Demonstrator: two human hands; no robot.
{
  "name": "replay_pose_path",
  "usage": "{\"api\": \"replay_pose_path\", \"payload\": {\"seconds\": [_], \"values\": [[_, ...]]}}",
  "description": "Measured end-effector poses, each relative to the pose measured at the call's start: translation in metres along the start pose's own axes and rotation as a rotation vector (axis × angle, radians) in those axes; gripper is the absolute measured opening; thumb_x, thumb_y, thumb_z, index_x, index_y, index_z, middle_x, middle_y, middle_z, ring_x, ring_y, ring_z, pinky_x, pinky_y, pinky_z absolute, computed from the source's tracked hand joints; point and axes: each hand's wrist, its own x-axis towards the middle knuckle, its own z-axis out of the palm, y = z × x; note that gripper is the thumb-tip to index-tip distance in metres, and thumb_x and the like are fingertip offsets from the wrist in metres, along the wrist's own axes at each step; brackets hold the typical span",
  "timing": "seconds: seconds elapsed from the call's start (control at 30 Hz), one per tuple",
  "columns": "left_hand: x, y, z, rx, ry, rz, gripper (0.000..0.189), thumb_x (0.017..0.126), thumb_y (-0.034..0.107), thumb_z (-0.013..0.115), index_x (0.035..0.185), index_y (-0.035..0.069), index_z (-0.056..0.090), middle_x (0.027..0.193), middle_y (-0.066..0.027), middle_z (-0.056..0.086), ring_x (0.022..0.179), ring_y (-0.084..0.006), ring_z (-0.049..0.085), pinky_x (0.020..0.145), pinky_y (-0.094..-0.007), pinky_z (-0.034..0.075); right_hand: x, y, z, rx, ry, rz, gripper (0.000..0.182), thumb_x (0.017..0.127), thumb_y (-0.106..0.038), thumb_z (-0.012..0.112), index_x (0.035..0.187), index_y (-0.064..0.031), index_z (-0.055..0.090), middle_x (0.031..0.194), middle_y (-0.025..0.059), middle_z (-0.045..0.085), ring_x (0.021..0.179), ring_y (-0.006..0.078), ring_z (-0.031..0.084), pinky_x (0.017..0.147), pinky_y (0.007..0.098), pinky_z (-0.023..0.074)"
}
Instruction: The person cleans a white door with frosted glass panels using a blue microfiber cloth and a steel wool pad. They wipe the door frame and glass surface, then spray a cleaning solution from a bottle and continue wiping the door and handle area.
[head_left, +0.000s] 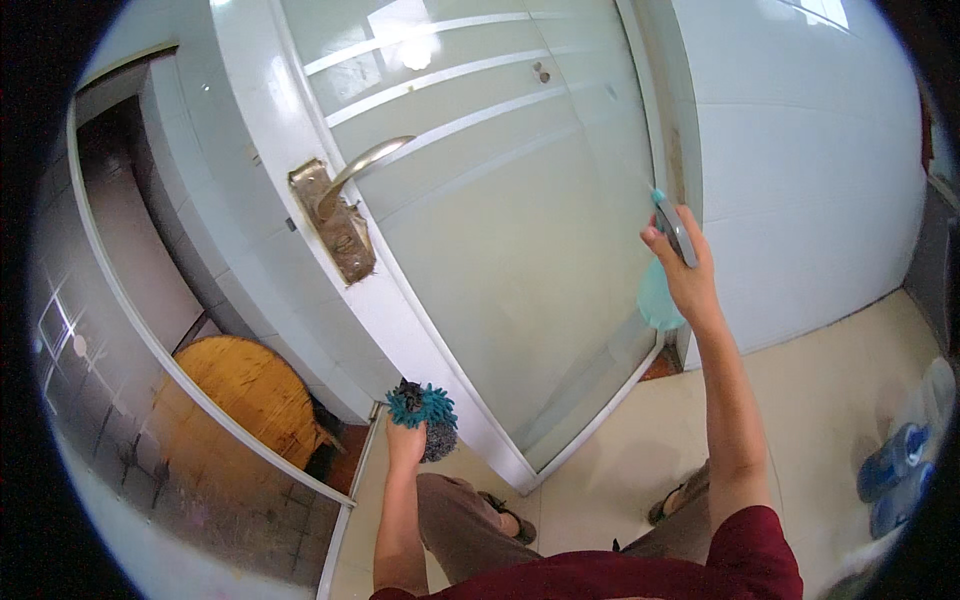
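Note:
A teal spray bottle (661, 304) with a grey trigger head is gripped in my right hand (690, 277). Its nozzle points at the frosted glass panel (510, 300) of a white-framed door, and a faint streak of spray shows near the tip. My left hand (405, 444), lower down by the door's edge, clasps a teal chenille cleaning mitt or cloth (431, 407). Dark grey scrubbing material (440, 440) hangs just below it. Above that hand, a metal lever handle (367, 169) sits on a worn, rusty lock plate (330, 225).
Left of the door, a round wooden tabletop (240, 397) stands behind a framed glass panel (97, 420). White wall tiles (802, 187) flank the door on the right. Blue plastic bottles (892, 469) stand on the beige floor tiles (810, 420). My sandalled feet are below.

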Motion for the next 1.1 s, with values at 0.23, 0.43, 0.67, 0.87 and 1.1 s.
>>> {"api": "replay_pose_path", "payload": {"seconds": [0.23, 0.43, 0.67, 0.87, 1.1], "values": [[-0.004, 0.006, 0.013, 0.036, 0.082, 0.057, 0.019, 0.084, 0.013, 0.058, 0.098, 0.002, 0.065, 0.097, -0.0222, 0.065, 0.093, -0.043, 0.06, 0.081, -0.0479, 0.048, 0.034, -0.069, 0.023, -0.183, -0.164, -0.285, 0.028, 0.086, -0.024, 0.072, 0.099, -0.0058, 0.056, 0.079, 0.0065, 0.061, 0.07, 0.0171, 0.055, 0.067, 0.0303, 0.0446], [0.004, -0.018, 0.016, 0.108, 0.042, 0.12, 0.022, 0.083, 0.019, 0.061, 0.101, 0.007, 0.067, 0.098, -0.0192, 0.066, 0.092, -0.042, 0.061, 0.078, -0.0488, 0.05, 0.063, -0.107, 0.041, 0.031, -0.143, -0.388, 0.029, 0.085, -0.025, 0.073, 0.1, -0.0066, 0.056, 0.08, 0.0073, 0.063, 0.072, 0.0229, 0.057, 0.071, 0.0317, 0.0455], [0.005, -0.012, 0.023, 0.013, 0.061, 0.182, 0.024, 0.085, 0.025, 0.06, 0.1, 0.007, 0.067, 0.096, -0.0189, 0.067, 0.089, -0.0421, 0.061, 0.075, -0.049, 0.05, 0.074, -0.168, 0.075, -0.293, -0.3, -0.565, 0.033, 0.083, -0.031, 0.073, 0.1, -0.0078, 0.056, 0.081, 0.0052, 0.066, 0.072, 0.0265, 0.059, 0.073, 0.0383, 0.0431], [0.002, -0.007, 0.025, -0.02, 0.069, 0.085, 0.022, 0.083, 0.023, 0.063, 0.097, 0.006, 0.067, 0.092, -0.02, 0.067, 0.087, -0.0416, 0.063, 0.075, -0.0477, 0.051, 0.07, -0.18, 0.102, -0.262, -0.263, -0.832, 0.032, 0.083, -0.034, 0.072, 0.095, -0.009, 0.056, 0.075, 0.0066, 0.064, 0.068, 0.0268, 0.057, 0.074, 0.0387, 0.0412], [0.001, -0.015, 0.022, 0.007, 0.102, 0.098, 0.02, 0.084, 0.023, 0.062, 0.093, 0.006, 0.066, 0.092, -0.0195, 0.067, 0.085, -0.0408, 0.063, 0.073, -0.0473, 0.051, 0.065, -0.201, 0.133, -0.244, -0.316, -0.903, 0.032, 0.084, -0.038, 0.07, 0.094, -0.0104, 0.056, 0.073, 0.0066, 0.063, 0.067, 0.0277, 0.056, 0.075, 0.037, 0.0405]]}}
